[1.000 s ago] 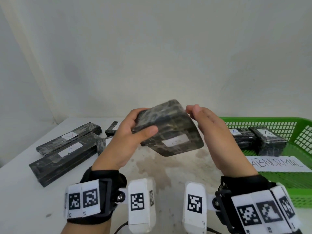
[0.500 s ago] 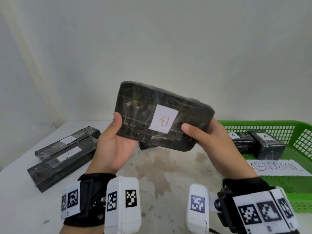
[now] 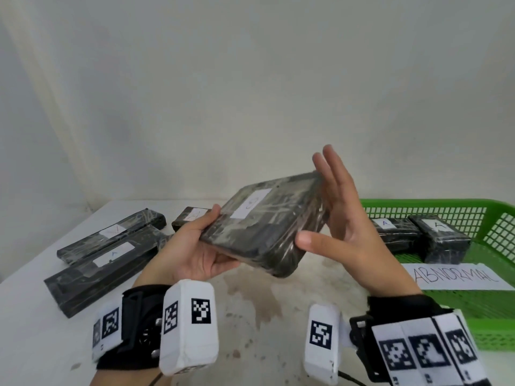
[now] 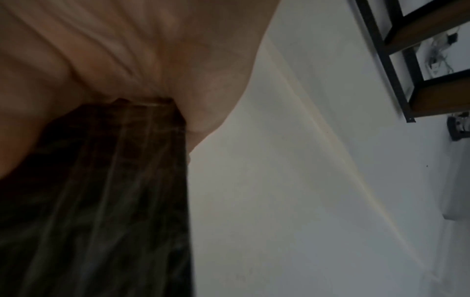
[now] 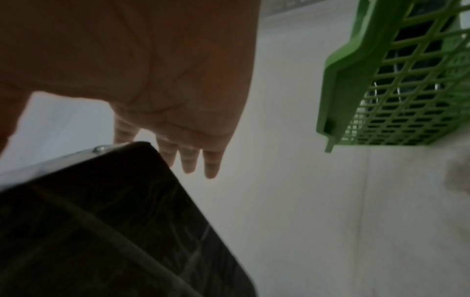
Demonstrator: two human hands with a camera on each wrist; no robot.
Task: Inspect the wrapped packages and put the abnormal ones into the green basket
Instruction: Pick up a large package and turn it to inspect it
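the wrapped package [image 3: 264, 232] is sitting tilted in the air between your hands, above the middle of the tabletop [image 3: 30, 316], with its white label facing up; the mark on that label is too faint to read. your left hand [image 3: 192, 252] is grasping its near left edge, thumb on top and fingers [image 3: 223, 263] curled underneath. your right hand [image 3: 342, 224] is lying flat against the package's right end, its fingers [image 3: 331, 165] straight and spread, its thumb pointing toward the near corner, gripping nothing.

the stained patch of tabletop below the package is lying bare, as is the strip in front of your wrists. to your left, two long wrapped packages [image 3: 108, 254] are lying side by side near the tabletop's left edge; the nearer one is showing an "a" on its label, while the farther one's mark is unclear. a smaller package [image 3: 189, 215] is peeking out behind your left thumb.

to your right, the green basket [image 3: 496, 240] is standing on the tabletop, its near corner just beside your right hand. it is holding two wrapped packages [image 3: 418, 235], each labelled "a", and a paper sign [image 3: 457, 277] reading "abnormal".
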